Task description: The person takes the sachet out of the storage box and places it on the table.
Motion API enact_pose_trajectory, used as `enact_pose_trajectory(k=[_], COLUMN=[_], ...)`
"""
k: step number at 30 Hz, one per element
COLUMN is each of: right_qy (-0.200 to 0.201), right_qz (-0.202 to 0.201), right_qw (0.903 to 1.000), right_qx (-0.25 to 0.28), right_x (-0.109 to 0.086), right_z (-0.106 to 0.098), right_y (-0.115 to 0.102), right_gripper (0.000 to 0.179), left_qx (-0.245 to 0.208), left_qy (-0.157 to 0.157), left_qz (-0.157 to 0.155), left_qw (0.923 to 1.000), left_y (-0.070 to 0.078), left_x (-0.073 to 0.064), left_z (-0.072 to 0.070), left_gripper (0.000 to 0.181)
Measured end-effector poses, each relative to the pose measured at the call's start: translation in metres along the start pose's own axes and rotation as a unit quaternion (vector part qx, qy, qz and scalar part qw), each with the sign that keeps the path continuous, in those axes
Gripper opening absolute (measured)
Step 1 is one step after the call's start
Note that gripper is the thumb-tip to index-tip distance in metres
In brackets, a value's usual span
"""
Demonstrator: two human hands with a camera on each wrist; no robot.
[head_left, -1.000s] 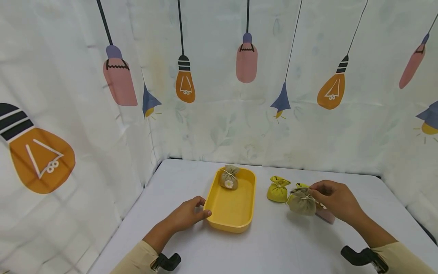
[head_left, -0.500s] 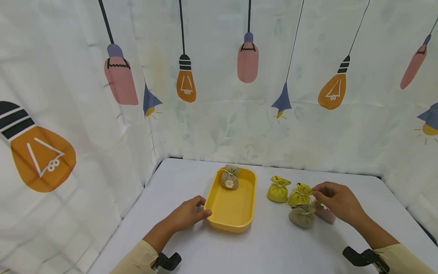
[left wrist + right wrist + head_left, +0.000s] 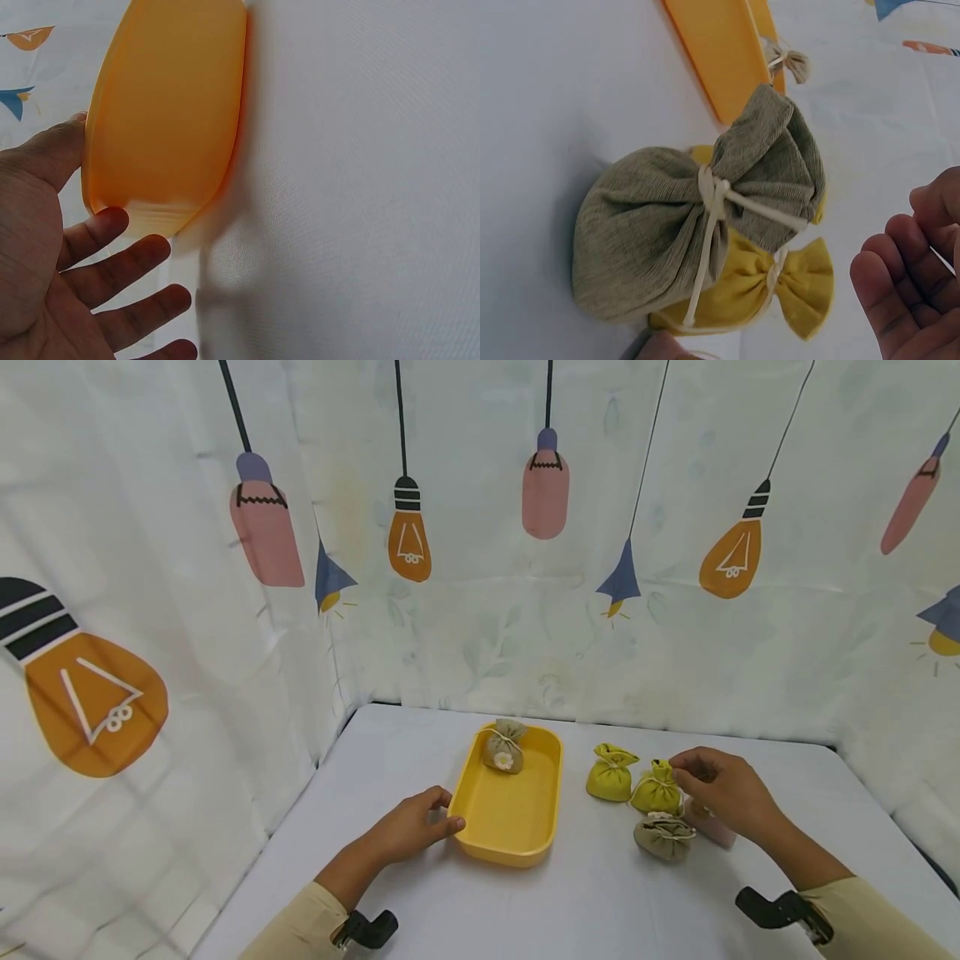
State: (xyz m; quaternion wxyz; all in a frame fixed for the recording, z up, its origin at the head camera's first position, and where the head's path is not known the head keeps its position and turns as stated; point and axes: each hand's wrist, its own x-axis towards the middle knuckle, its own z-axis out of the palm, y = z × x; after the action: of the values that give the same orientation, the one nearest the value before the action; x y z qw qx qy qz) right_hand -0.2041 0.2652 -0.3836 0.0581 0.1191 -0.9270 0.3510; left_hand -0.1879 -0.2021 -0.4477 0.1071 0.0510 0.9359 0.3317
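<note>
In the head view my left hand [image 3: 408, 828] touches the near left rim of a yellow tray [image 3: 504, 827]. Its fingers are fairly straight and spread in the left wrist view, where the thumb and a fingertip meet the tray. A beige pouch with a white flower [image 3: 503, 752] lies at the tray's far end. On the right, my right hand [image 3: 726, 787] is near the neck of a yellow-green drawstring pouch [image 3: 657, 789]. Seen from the right wrist, its loosely bent fingers hold nothing. A grey-beige drawstring pouch [image 3: 649, 232] sits in front of the yellow-green one.
Another yellow-green pouch [image 3: 610, 777] stands to the left of the group. A pinkish pouch [image 3: 712, 828] is partly covered by the right hand. All stand on a white-covered table [image 3: 592, 902], with a printed curtain [image 3: 480, 635] behind.
The right hand held the grey-beige pouch at first; the pouch came down onto the table and was let go. Later its top shifted and the hand moved slightly left. Left hand and tray stayed put.
</note>
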Motion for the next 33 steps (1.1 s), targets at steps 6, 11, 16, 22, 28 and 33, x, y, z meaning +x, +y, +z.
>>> enact_pose_trajectory(k=[6,11,16,22,28,33], right_qy=[0.001,-0.011,-0.014,-0.016,-0.018,-0.016], right_qz=[-0.023,-0.023,-0.029,-0.031,-0.033,-0.03], right_qw=[0.9997,0.9995,0.999,0.9982,0.998,0.9984], right_qx=[0.002,0.018,0.032,0.049,0.052,0.045], right_x=[0.009,0.016,0.023,0.033,0.044,0.051], right_z=[0.007,0.012,0.019,0.025,0.033,0.039], right_y=[-0.008,-0.017,-0.023,-0.032,-0.043,-0.052], right_gripper=[0.021,0.026,0.025,0.025,0.026,0.028], left_qx=[-0.001,-0.003,-0.002,-0.002,-0.001,-0.001], left_qy=[-0.003,-0.003,-0.002,0.001,0.002,0.001], left_qz=[0.0,0.001,0.0,0.001,0.002,0.007], left_qw=[1.0,1.0,1.0,1.0,1.0,1.0], left_y=[-0.001,-0.001,-0.001,-0.001,-0.001,-0.001], left_x=[0.001,0.001,0.001,0.0,-0.001,-0.001], left_z=[-0.001,-0.001,0.0,0.0,0.0,0.0], left_gripper=[0.046,0.046,0.047,0.046,0.047,0.047])
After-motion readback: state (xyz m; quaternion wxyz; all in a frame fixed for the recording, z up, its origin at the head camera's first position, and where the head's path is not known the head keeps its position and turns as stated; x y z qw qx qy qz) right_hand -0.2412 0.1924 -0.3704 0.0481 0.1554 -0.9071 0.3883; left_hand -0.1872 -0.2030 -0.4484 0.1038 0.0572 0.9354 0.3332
